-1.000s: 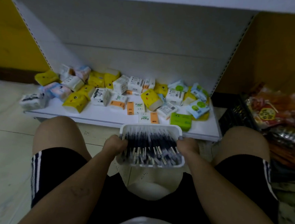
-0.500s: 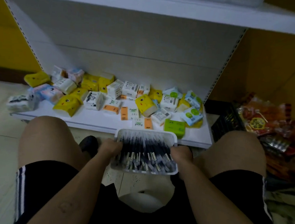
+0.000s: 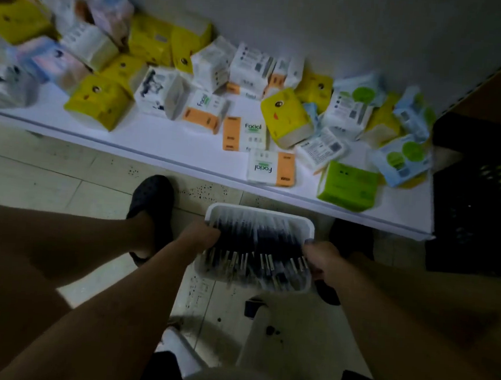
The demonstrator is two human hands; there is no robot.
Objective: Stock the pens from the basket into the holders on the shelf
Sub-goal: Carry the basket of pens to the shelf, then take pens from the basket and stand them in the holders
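Gripping a white plastic basket (image 3: pixel 261 213) from both sides, the person holds it above the tiled floor (image 3: pixel 49 180), between the knees and just in front of the lowest shelf (image 3: pixel 169 144). Left hand (image 3: pixel 199 236): fingers curled round the basket's left wall, firmly closed on it. Right hand (image 3: pixel 323 260): closed on the right wall, with the thumb lying over the rim; motion blur hides the exact placing of the remaining fingers. Contents of the basket: a dense batch of dark pens (image 3: pixel 257 244), laid roughly parallel, their pale labelled ends turned toward the person. All visible pens lie inside the basket. The shelf is white and carries loose tissue packs in no order. Noted among them: a yellow pack (image 3: pixel 285 117) tilted near the middle, a white-and-orange pack (image 3: pixel 270 167) printed "Facial" close to the front edge, and a green pack (image 3: pixel 348 185) just beside it, also at the front edge. Further yellow, white and pale blue packs lie toward the back panel, several leaning on one another. A black crate (image 3: pixel 480 193) stands on the floor against the shelf's right end; its contents cannot be made out. A black shoe (image 3: pixel 152 200) rests on the tiles left of the basket, near the left hand. A pale plastic stool (image 3: pixel 259 334) shows partly below the basket. Lighting is dim and the outer parts of the view are blurred.
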